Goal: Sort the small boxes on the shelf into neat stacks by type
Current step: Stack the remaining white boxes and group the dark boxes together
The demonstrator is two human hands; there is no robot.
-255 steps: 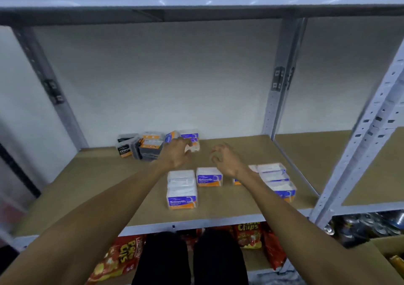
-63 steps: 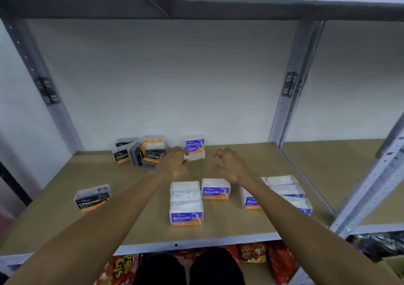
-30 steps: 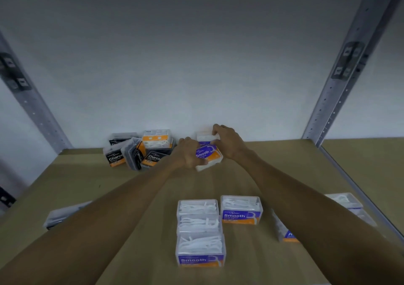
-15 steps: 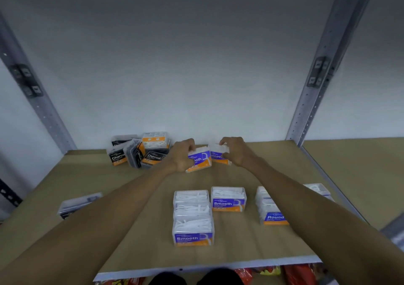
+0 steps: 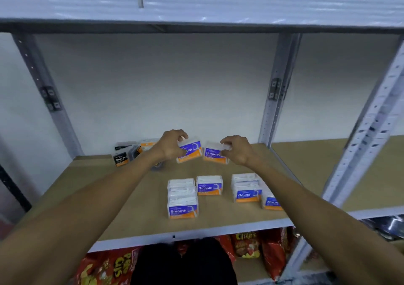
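Observation:
My left hand [image 5: 171, 146] grips a small clear box with a blue-and-orange "Smooth" label [image 5: 190, 151], lifted and tilted above the wooden shelf [image 5: 105, 188]. My right hand [image 5: 237, 150] holds a second "Smooth" box [image 5: 213, 154] beside it. Below them a row of three "Smooth" boxes [image 5: 182, 198] runs front to back, with one more "Smooth" box [image 5: 209, 185] to its right. "Round" boxes [image 5: 247, 188] stand further right, one [image 5: 271, 201] partly hidden by my right forearm. Dark "Charcoal" boxes [image 5: 123, 154] lie jumbled at the back left.
Grey metal uprights [image 5: 275, 92] frame the bay, and another shelf board [image 5: 196, 2] runs overhead. A neighbouring wooden shelf [image 5: 341, 175] lies to the right. Red chip bags [image 5: 113, 267] fill the level below.
Both hands picked a "Smooth" box each from the back pile and drew them up and towards me; the boxes now hang apart. The camera has pulled back and tilted up.

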